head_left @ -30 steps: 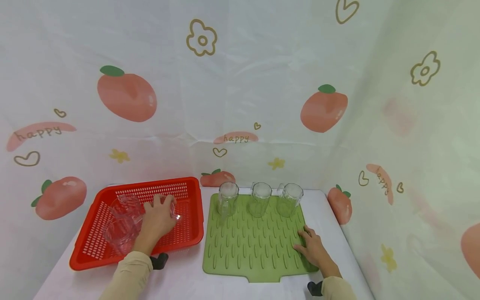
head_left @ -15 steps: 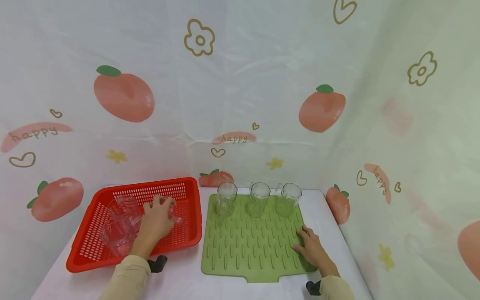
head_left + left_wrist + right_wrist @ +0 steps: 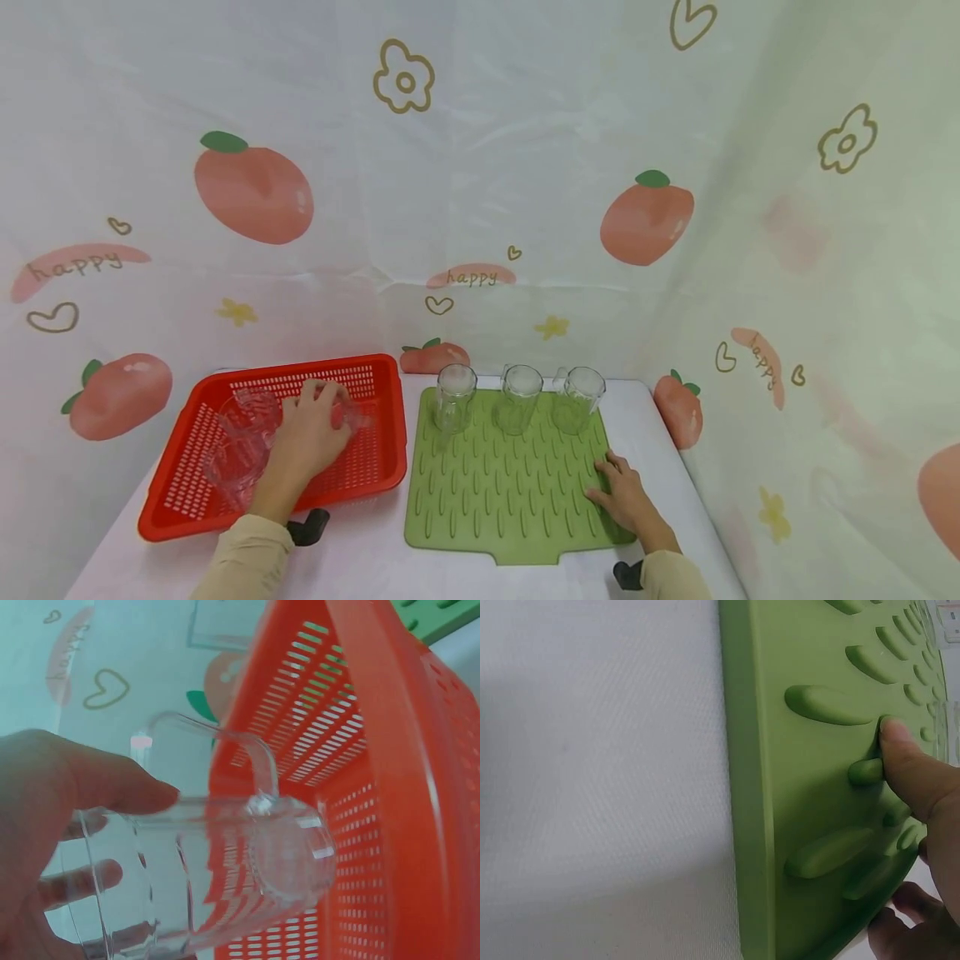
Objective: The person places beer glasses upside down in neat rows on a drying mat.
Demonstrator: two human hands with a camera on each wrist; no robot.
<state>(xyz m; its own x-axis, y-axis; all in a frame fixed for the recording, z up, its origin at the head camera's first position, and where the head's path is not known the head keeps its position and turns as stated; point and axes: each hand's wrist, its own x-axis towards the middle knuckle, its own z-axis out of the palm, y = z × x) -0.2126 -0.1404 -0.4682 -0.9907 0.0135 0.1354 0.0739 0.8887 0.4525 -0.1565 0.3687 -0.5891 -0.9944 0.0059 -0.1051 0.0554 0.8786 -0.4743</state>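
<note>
My left hand grips a clear glass mug over the red basket. In the left wrist view the thumb lies along the mug's side near the handle, and the other fingers show through the glass. That mug lies sideways, its base toward the basket wall. Two more glass mugs, one nearer and one farther back, lie in the basket's left part. My right hand holds the right edge of a green drying mat, thumb on top and fingers at the rim.
Three glass mugs, left, middle and right, stand in a row along the mat's back. A white cloth covers the table. A printed curtain hangs behind and at the sides.
My left hand has shifted slightly left and back, its hold on the mug turning so the mug shows more to its right. My right hand stays on the mat's edge.
</note>
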